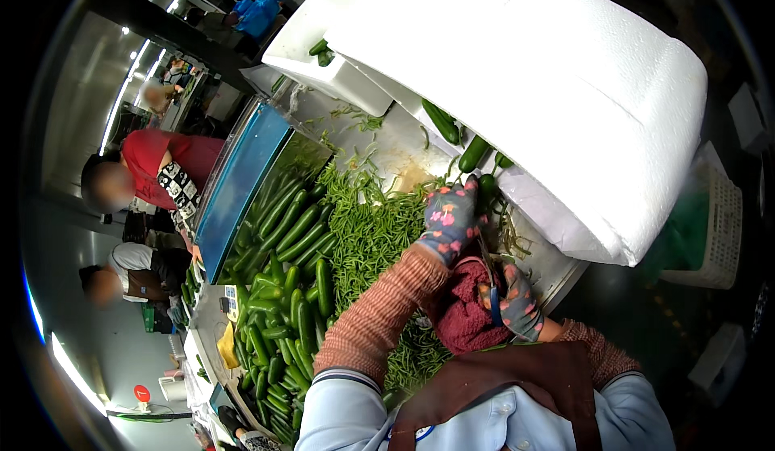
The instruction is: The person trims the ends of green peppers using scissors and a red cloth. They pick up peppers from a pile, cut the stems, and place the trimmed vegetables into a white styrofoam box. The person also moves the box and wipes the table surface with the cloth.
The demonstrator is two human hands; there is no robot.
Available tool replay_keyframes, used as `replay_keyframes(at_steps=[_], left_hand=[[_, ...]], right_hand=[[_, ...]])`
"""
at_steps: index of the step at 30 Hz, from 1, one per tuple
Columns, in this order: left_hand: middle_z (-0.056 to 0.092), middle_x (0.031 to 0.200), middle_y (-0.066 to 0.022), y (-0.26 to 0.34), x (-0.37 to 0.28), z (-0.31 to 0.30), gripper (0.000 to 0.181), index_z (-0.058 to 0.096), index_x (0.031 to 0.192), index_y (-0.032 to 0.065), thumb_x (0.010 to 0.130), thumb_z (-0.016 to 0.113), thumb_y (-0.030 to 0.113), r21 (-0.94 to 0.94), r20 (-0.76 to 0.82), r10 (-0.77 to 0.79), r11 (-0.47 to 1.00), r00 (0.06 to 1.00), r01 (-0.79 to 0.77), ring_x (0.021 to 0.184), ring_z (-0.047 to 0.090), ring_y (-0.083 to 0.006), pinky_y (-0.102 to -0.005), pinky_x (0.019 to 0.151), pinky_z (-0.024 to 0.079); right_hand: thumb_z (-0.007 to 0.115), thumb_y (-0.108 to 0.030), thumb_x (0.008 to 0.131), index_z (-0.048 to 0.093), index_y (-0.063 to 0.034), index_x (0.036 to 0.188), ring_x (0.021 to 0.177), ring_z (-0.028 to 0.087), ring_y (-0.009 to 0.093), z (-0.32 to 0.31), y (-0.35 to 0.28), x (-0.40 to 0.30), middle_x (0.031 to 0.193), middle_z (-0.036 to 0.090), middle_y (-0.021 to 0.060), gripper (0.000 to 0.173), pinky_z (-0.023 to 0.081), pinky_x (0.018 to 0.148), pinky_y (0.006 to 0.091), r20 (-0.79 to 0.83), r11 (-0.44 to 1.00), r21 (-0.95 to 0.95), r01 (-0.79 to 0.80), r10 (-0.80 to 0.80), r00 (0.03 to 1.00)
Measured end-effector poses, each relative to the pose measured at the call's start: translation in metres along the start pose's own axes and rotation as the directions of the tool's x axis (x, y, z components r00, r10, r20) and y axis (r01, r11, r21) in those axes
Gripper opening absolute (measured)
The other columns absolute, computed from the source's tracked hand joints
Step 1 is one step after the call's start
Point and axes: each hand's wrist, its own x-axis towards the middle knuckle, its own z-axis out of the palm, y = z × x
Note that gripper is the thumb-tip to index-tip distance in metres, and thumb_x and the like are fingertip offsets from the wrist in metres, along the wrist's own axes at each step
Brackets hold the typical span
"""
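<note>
My left hand [451,218], in a grey glove with a floral pattern, reaches to the edge of a white foam box [545,87] that lies tilted with its opening towards the metal table. Its fingertips are by a cucumber [487,188]; whether they grip it I cannot tell. Another cucumber [474,153] pokes out of the box beside it. My right hand [517,305], gloved alike, has its fingers around the blue handle of a knife or scissors [496,307], whose metal part points up towards the left hand. A dark red towel [469,315] lies beneath the tool.
Many cucumbers [272,342] are heaped at the left beside a blue-rimmed panel [242,190]. Small green trimmings [375,233] cover the middle. A smaller foam box [345,78] stands behind. A person in red [157,166] and another person [136,269] are across the table. A plastic basket [717,233] is at right.
</note>
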Motion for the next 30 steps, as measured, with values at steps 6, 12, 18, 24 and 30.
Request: replay_keyframes(at_steps=[6,12,18,24,30], left_hand=[[0.051,0.094,-0.0144,-0.014,0.011,-0.004,0.052,0.046,0.103,0.0049,0.059,0.066,0.024,-0.044,-0.224,0.087,0.994,0.971,-0.099,0.085,0.049,-0.031,-0.0435,0.076,0.035],[0.049,0.101,-0.0192,-0.029,0.035,0.016,0.057,0.044,0.109,0.0026,0.06,0.068,0.019,-0.469,-0.156,-0.02,0.882,0.988,-0.056,0.091,0.05,-0.0338,-0.0364,0.076,0.043],[0.054,0.092,-0.0154,-0.061,-0.004,-0.017,0.051,0.046,0.102,0.0016,0.058,0.068,0.018,-0.558,-0.142,0.033,0.823,0.989,-0.108,0.086,0.054,-0.0284,-0.0344,0.074,0.044],[0.047,0.105,-0.0125,-0.103,-0.096,-0.058,0.062,0.042,0.109,-0.0005,0.063,0.066,0.032,-0.639,-0.088,0.082,0.76,0.993,-0.119,0.097,0.046,-0.0208,-0.032,0.086,0.035],[0.044,0.111,-0.0206,-0.062,-0.146,-0.079,0.054,0.049,0.097,0.0027,0.062,0.065,0.041,-0.652,0.021,0.136,0.753,0.991,-0.089,0.105,0.042,-0.0326,-0.0391,0.09,0.031]], right_hand=[[0.054,-0.022,0.075,0.04,0.0057,0.105,0.089,0.049,0.023,-0.079,0.108,0.017,0.09,0.05,0.0124,0.044,0.038,0.08,0.0312,-0.114,0.789,-0.573,-0.223,0.193,0.975],[0.051,-0.028,0.076,0.039,0.004,0.106,0.076,0.048,0.021,-0.069,0.082,0.02,0.085,0.049,0.0117,0.045,0.038,0.069,0.0275,0.0,0.802,-0.578,-0.153,0.187,0.982],[0.048,-0.033,0.077,0.041,0.0005,0.105,0.061,0.045,0.017,-0.049,0.036,0.006,0.078,0.049,0.0098,0.044,0.036,0.058,0.0239,0.234,0.858,0.443,-0.259,0.168,0.958],[0.046,-0.037,0.078,0.042,-0.0029,0.104,0.046,0.043,0.013,-0.019,-0.002,0.02,0.071,0.049,0.0079,0.043,0.035,0.047,0.0203,0.454,0.429,0.809,-0.401,-0.024,0.89],[0.046,-0.034,0.083,0.035,0.001,0.116,0.044,0.041,0.007,0.019,-0.061,0.051,0.082,0.048,0.0151,0.05,0.037,0.045,0.0183,0.315,0.752,0.634,-0.181,-0.037,0.949]])
